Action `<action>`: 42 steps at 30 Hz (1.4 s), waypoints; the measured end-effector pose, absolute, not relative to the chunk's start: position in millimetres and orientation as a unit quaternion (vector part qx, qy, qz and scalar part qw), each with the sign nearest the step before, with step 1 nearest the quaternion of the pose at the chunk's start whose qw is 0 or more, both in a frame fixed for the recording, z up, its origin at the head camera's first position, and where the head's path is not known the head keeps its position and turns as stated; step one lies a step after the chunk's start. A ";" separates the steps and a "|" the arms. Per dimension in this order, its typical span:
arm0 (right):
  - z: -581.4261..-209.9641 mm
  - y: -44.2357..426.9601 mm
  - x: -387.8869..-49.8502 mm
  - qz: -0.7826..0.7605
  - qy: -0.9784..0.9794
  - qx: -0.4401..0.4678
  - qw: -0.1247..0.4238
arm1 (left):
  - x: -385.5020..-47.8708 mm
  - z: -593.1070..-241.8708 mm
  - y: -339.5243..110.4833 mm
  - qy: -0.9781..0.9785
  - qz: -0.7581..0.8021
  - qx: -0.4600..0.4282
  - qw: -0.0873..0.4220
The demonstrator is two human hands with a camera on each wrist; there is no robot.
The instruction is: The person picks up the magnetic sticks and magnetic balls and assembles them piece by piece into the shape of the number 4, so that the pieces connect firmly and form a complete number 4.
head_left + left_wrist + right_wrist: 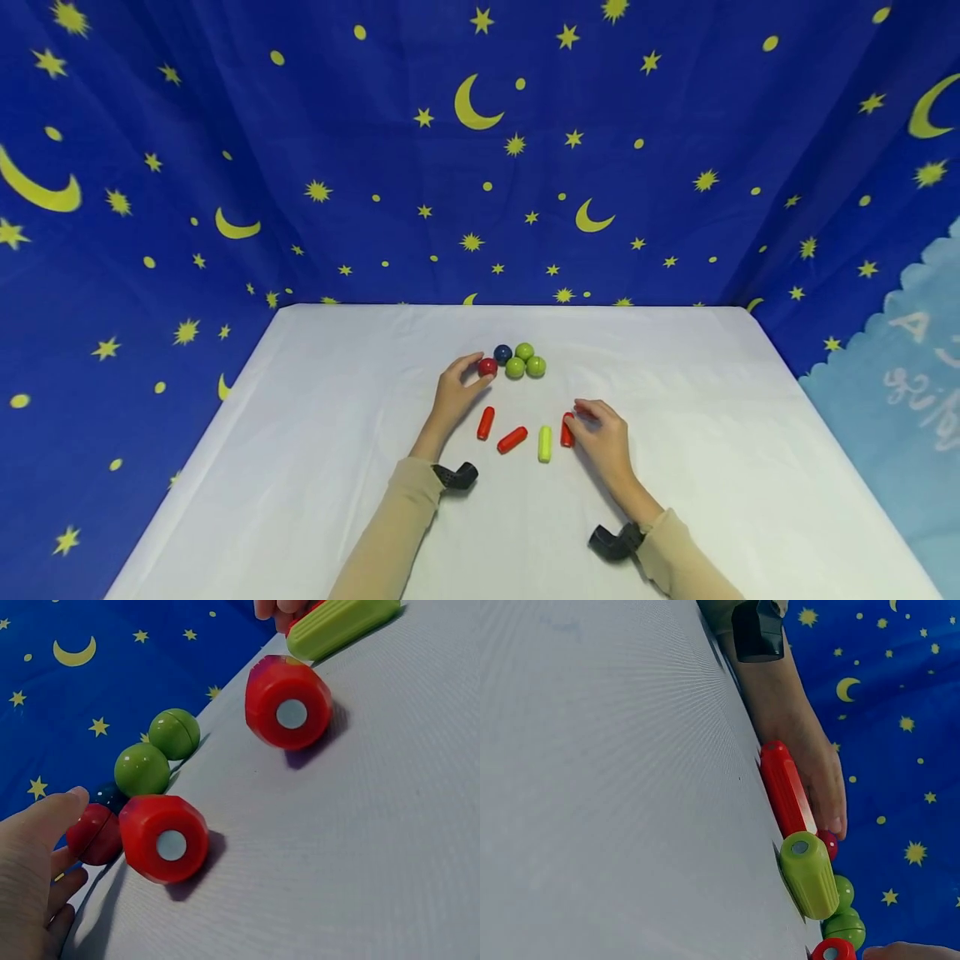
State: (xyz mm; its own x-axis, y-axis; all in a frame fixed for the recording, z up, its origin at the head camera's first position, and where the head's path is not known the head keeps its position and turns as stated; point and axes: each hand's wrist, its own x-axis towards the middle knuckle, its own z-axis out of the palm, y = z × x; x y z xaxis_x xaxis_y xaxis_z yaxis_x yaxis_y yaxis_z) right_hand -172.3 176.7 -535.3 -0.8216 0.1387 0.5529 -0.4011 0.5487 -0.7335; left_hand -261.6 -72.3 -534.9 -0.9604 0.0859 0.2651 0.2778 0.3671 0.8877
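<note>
My left hand (454,396) holds a glossy red ball (487,367) between thumb and fingers at the left end of a ball cluster. Beside it are a dark blue ball (503,355) and three green balls (515,367), close together. With thumb and index finger, my right hand (606,440) pinches a red rod (567,432) lying on the table. A yellow-green rod (544,444) lies just left of that. Two more red rods lie between the hands, one upright in view (486,423) and one slanted (512,440). Pale discs show on the rod ends in the left wrist view.
A white cloth covers the table (675,358). Blue curtains (397,158) with yellow moons and stars rise behind and at the sides. A light blue cloth with white lettering (900,367) hangs at the right. Each wrist wears a black camera mount (459,477).
</note>
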 end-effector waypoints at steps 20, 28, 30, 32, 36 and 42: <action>-534.5 171.1 -169.4 0.441 -0.868 0.073 0.217 | -260.4 -537.9 -73.2 -0.803 -0.567 -0.152 0.103; -536.6 171.5 -169.8 0.437 -0.872 0.073 0.207 | -261.0 -539.9 -72.5 -0.812 -0.554 -0.148 0.109; -536.3 171.0 -169.4 0.437 -0.873 0.075 0.204 | -260.5 -542.2 -73.8 -0.809 -0.552 -0.161 0.122; -535.5 170.6 -169.0 0.438 -0.872 0.076 0.204 | -259.3 -542.6 -73.6 -0.805 -0.552 -0.171 0.135; -535.7 170.9 -169.4 0.438 -0.870 0.080 0.214 | -258.6 -538.4 -72.3 -0.812 -0.544 -0.165 0.132; -537.8 172.6 -169.5 0.439 -0.869 0.081 0.215 | -260.5 -537.7 -71.4 -0.827 -0.539 -0.125 0.098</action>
State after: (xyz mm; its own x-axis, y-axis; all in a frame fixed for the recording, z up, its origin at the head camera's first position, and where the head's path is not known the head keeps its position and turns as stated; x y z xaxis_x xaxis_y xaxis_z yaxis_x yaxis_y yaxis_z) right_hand -169.5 172.6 -537.8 -0.8945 0.0483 0.4445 -0.3293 0.6012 -0.7281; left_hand -260.5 -71.4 -537.7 -0.9494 0.1017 0.2973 0.3131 0.3870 0.8673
